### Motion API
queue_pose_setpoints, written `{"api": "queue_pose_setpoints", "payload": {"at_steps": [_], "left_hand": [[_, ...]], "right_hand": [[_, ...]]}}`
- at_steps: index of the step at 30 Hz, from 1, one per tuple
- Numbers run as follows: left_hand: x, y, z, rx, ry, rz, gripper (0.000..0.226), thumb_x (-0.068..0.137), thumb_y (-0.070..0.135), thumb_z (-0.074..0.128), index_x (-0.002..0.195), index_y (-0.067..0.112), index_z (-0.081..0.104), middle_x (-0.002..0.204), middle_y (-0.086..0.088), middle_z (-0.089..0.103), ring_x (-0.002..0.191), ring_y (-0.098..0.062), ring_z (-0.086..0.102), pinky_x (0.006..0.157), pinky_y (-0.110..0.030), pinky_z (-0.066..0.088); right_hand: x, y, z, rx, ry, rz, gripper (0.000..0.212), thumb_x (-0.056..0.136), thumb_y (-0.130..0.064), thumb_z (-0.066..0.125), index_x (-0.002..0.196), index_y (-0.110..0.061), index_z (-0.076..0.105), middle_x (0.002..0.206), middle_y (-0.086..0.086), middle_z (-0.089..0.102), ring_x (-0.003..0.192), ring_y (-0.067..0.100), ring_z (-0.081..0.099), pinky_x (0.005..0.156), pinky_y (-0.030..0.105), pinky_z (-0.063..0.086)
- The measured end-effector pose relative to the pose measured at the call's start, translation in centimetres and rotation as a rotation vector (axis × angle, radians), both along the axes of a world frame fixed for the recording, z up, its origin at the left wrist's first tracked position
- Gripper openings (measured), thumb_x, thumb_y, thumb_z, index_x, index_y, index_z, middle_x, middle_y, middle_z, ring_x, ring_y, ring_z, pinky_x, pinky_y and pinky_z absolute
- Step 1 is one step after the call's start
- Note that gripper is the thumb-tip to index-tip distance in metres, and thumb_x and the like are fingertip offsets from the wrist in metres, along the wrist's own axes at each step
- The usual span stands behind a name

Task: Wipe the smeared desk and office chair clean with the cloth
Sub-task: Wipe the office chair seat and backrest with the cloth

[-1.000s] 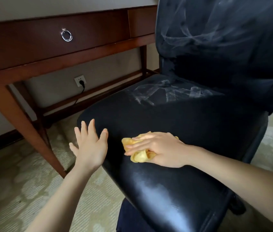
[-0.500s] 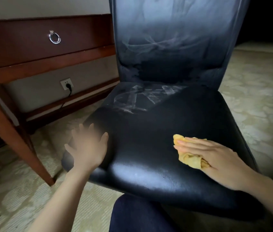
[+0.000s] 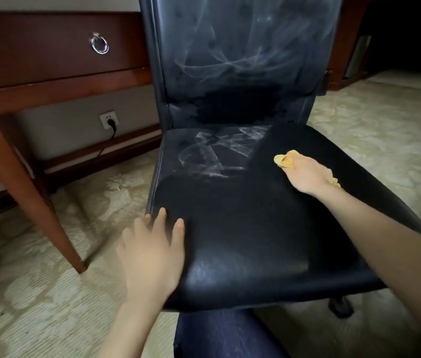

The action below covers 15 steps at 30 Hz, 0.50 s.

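pressing cloth (image 3: 284,160) on chair seat (image 3: 230,228) w/ r hand (image 3: 307,176)

An office chair seat (image 3: 243,228) in black leather, streaked with pale smears (image 3: 217,156) toward its rear left, is pictured with a yellow cloth (image 3: 285,160) pressed onto its right side beneath the right hand (image 3: 307,177). The left hand (image 3: 152,254), fingers spread, is laid against the front left edge. One caster (image 3: 341,307) and a wooden desk leg (image 3: 36,197) are planted on pale patterned carpet (image 3: 36,293).
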<state>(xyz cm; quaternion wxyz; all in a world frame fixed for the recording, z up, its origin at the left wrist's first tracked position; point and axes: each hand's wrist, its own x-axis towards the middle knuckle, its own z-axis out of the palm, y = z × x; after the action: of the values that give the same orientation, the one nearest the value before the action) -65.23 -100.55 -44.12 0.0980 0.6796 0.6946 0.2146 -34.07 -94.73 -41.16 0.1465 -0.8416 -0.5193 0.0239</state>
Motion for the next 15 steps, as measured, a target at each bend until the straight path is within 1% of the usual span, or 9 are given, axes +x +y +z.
{"api": "queue_pose_setpoints", "payload": {"at_steps": [3, 6, 8, 9, 10, 11, 12, 13, 15], "left_hand": [[0.3, -1.5, 0.0, 0.0, -0.024, -0.041, 0.058, 0.094, 0.057, 0.027, 0.144, 0.031, 0.037, 0.136, -0.003, 0.04, 0.123, -0.025, 0.031, 0.105, -0.04, 0.021], [0.6, -3.2, 0.0, 0.007, -0.003, -0.094, 0.063, 0.092, 0.062, 0.018, 0.146, 0.032, 0.033, 0.132, 0.002, 0.038, 0.121, -0.019, 0.028, 0.103, -0.037, 0.022], [1.2, -4.3, -0.3, 0.007, 0.008, -0.125, 0.075, 0.085, 0.067, 0.006, 0.147, 0.032, 0.03, 0.13, 0.003, 0.036, 0.12, -0.016, 0.026, 0.102, -0.035, 0.023], [1.5, -4.9, -0.5, 0.01, 0.012, -0.136, 0.081, 0.08, 0.068, 0.004, 0.146, 0.03, 0.032, 0.128, 0.002, 0.038, 0.119, -0.017, 0.028, 0.1, -0.035, 0.025], [1.9, -5.3, -0.9, 0.015, 0.023, -0.148, 0.083, 0.08, 0.067, 0.006, 0.144, 0.026, 0.037, 0.125, 0.0, 0.043, 0.116, -0.019, 0.033, 0.097, -0.037, 0.031], [2.2, -5.7, -1.2, 0.045, 0.036, -0.155, 0.079, 0.082, 0.064, 0.014, 0.139, 0.021, 0.046, 0.119, -0.004, 0.049, 0.11, -0.023, 0.042, 0.091, -0.039, 0.038], [2.6, -6.1, -1.6, 0.087, 0.049, -0.162, 0.072, 0.084, 0.061, 0.023, 0.132, 0.017, 0.055, 0.109, -0.006, 0.055, 0.1, -0.025, 0.051, 0.081, -0.04, 0.045], [3.0, -6.5, -1.8, 0.131, 0.064, -0.156, 0.067, 0.086, 0.057, 0.03, 0.125, 0.014, 0.061, 0.101, -0.005, 0.057, 0.091, -0.025, 0.056, 0.072, -0.039, 0.049], [3.8, -7.4, -2.1, 0.169, 0.062, -0.156, 0.063, 0.089, 0.056, 0.03, 0.12, 0.013, 0.065, 0.096, -0.002, 0.057, 0.086, -0.021, 0.057, 0.067, -0.034, 0.05]], "right_hand": [[-3.1, 1.9, 0.4, -0.018, -0.017, 0.043, 0.023, 0.098, -0.031, 0.033, 0.107, -0.015, 0.046, 0.101, 0.007, 0.054, 0.083, 0.029, 0.049, 0.072, 0.036, 0.035], [-7.2, 2.8, 0.8, -0.023, -0.011, 0.177, 0.014, 0.098, -0.03, 0.033, 0.095, -0.018, 0.038, 0.093, 0.004, 0.047, 0.081, 0.029, 0.047, 0.071, 0.036, 0.034], [-9.9, 3.0, 1.0, -0.006, 0.014, 0.268, 0.014, 0.099, -0.029, 0.033, 0.091, -0.018, 0.037, 0.09, 0.001, 0.042, 0.079, 0.027, 0.044, 0.071, 0.036, 0.034], [-11.2, 3.1, 1.0, 0.003, 0.025, 0.306, 0.014, 0.099, -0.029, 0.033, 0.091, -0.018, 0.038, 0.091, 0.0, 0.041, 0.08, 0.027, 0.043, 0.071, 0.036, 0.034], [-12.3, 3.1, 1.1, 0.009, 0.027, 0.34, 0.014, 0.099, -0.029, 0.033, 0.092, -0.018, 0.038, 0.092, 0.0, 0.041, 0.08, 0.026, 0.042, 0.071, 0.036, 0.034], [-13.4, 3.1, 1.0, 0.008, 0.022, 0.374, 0.013, 0.099, -0.028, 0.034, 0.092, -0.018, 0.038, 0.093, -0.001, 0.041, 0.081, 0.026, 0.041, 0.071, 0.035, 0.033], [-14.3, 3.1, 1.0, 0.004, 0.016, 0.409, 0.012, 0.099, -0.028, 0.034, 0.093, -0.018, 0.039, 0.093, -0.002, 0.04, 0.081, 0.025, 0.041, 0.07, 0.035, 0.033], [-15.0, 3.1, 0.8, 0.001, 0.009, 0.445, 0.013, 0.099, -0.028, 0.034, 0.095, -0.018, 0.041, 0.094, -0.002, 0.04, 0.081, 0.025, 0.041, 0.07, 0.034, 0.032], [-15.9, 3.0, 0.3, 0.005, -0.02, 0.521, 0.02, 0.099, -0.031, 0.034, 0.106, -0.018, 0.048, 0.101, -0.002, 0.045, 0.087, 0.026, 0.046, 0.069, 0.034, 0.03]]}}
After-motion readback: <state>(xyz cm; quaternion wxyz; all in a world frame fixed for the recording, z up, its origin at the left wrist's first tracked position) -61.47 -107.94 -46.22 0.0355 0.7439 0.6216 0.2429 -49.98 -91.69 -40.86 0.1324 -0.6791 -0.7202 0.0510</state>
